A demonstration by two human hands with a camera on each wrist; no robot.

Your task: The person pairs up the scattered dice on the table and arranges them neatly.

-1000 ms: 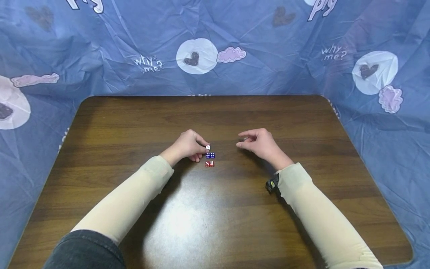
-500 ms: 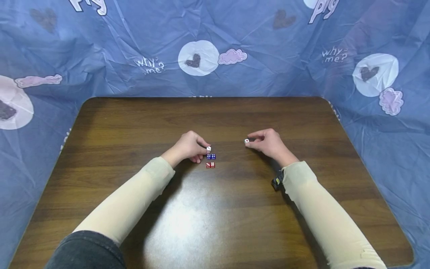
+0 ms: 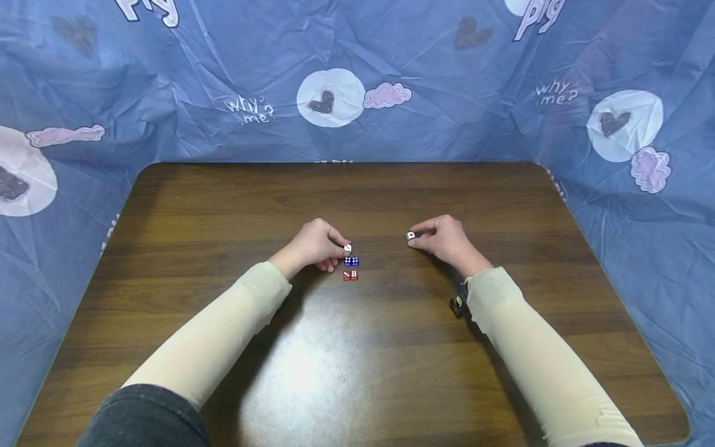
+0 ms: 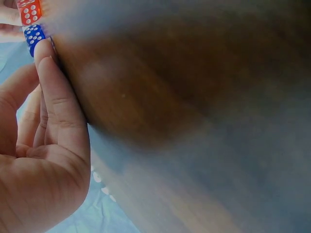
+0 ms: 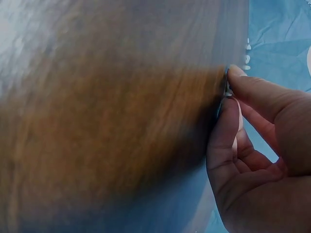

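My left hand (image 3: pixel 317 244) pinches a white die (image 3: pixel 348 248) between thumb and finger, close to the tabletop. Just nearer to me sits a pair of blue dice (image 3: pixel 351 261) side by side, and below them a pair of red dice (image 3: pixel 350 275). In the left wrist view a blue die (image 4: pixel 34 37) and a red die (image 4: pixel 29 12) show past the fingertips, which hide the white one. To the right, my right hand (image 3: pixel 444 239) has another white die (image 3: pixel 411 236) between thumb and fingertip. The right wrist view shows only a sliver of it between the fingers (image 5: pixel 224 124).
A brown wooden table (image 3: pixel 223 198) with rounded corners spreads under both arms. Behind it hangs a blue printed cloth (image 3: pixel 424 56). A dark wrist device (image 3: pixel 459 302) sits at my right cuff. Bright glare lies on the table's near part.
My right hand has drawn slightly right, its thumb and fingertip now on the white die that was mostly hidden by the hand. The left hand stays at its white die.
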